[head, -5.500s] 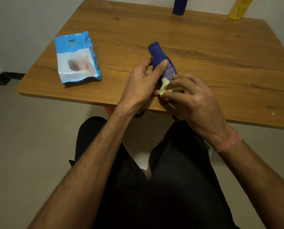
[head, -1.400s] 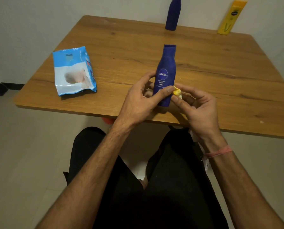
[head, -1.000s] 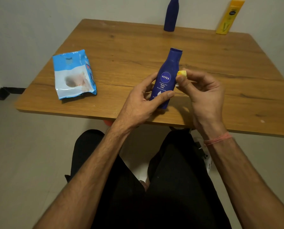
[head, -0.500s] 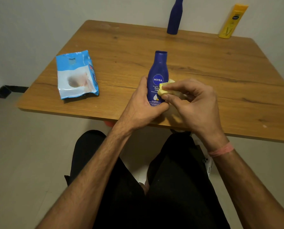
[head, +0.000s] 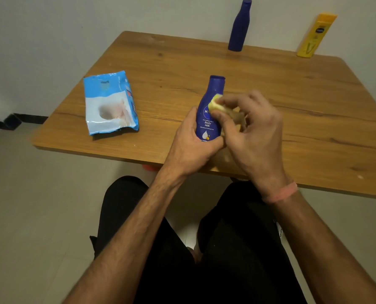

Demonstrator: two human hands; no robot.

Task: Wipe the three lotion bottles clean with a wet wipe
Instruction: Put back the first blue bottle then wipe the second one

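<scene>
A dark blue lotion bottle (head: 212,99) stands upright over the near edge of the wooden table (head: 270,84), label toward me. My left hand (head: 190,141) grips its lower part from the left. My right hand (head: 252,130) pinches a crumpled yellowish wet wipe (head: 215,104) and presses it on the front of the bottle, covering part of the logo. At the back of the table, by the wall, stand a taller dark blue bottle (head: 239,25) and a yellow bottle (head: 316,35).
A blue and white wet-wipe pack (head: 109,103) lies on the table's left side. The white wall runs close behind the table. My legs in black trousers (head: 204,249) are under the near edge.
The wipe in my right hand has slid up the front of the bottle, from the label's lower part to the logo. My left hand keeps its grip on the bottle.
</scene>
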